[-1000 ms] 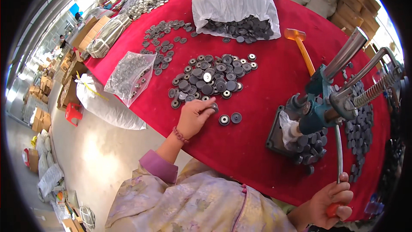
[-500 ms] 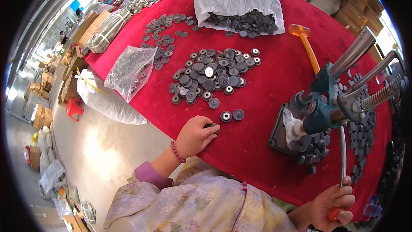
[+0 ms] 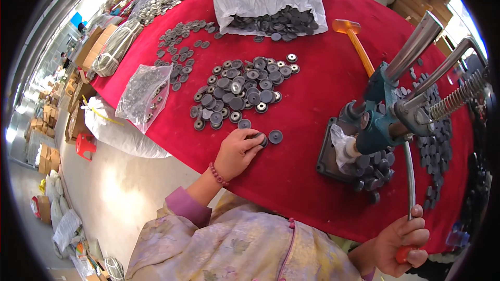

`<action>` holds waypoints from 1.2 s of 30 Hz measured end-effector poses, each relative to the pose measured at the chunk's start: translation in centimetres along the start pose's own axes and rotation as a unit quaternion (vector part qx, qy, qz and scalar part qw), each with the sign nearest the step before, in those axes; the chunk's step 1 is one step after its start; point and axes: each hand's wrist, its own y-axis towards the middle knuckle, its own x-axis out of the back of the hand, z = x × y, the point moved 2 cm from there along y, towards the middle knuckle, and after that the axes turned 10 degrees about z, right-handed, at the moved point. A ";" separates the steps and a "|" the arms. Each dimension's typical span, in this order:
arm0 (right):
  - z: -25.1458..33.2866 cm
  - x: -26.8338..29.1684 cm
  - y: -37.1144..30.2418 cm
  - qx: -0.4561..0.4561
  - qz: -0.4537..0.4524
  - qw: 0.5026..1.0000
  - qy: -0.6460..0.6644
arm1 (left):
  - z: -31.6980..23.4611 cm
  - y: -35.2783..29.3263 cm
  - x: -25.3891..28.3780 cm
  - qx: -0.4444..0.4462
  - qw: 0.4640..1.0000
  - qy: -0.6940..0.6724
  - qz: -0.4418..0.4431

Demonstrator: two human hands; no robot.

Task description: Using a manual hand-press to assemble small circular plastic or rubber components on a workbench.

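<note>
A clear bag (image 3: 140, 96) is laid near piled grey discs (image 3: 225, 84) on red cloth (image 3: 312, 91). By the left hand (image 3: 237, 150), a dark disc (image 3: 264, 141) is pinched just beside a loose disc (image 3: 275, 136). Past a green press (image 3: 376, 136), a red handle (image 3: 403, 254) is enclosed by the right hand (image 3: 398, 242).

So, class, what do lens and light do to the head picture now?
Head view: the fisheye curves the red table and leaves black corners; head view: glare whitens the pale floor; head view: highlights streak the press's metal column.
</note>
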 end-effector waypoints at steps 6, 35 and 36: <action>0.0 1.3 -0.1 0.004 0.006 1.000 0.022 | -1.7 0.7 -1.1 -0.022 0.999 0.044 0.015; -0.2 2.5 -0.2 0.021 0.069 0.994 0.086 | 0.1 0.0 -2.3 -0.084 0.995 0.044 0.036; -0.1 2.9 -0.4 0.016 0.068 0.994 0.083 | -2.3 0.7 -2.0 -0.125 0.988 0.084 0.026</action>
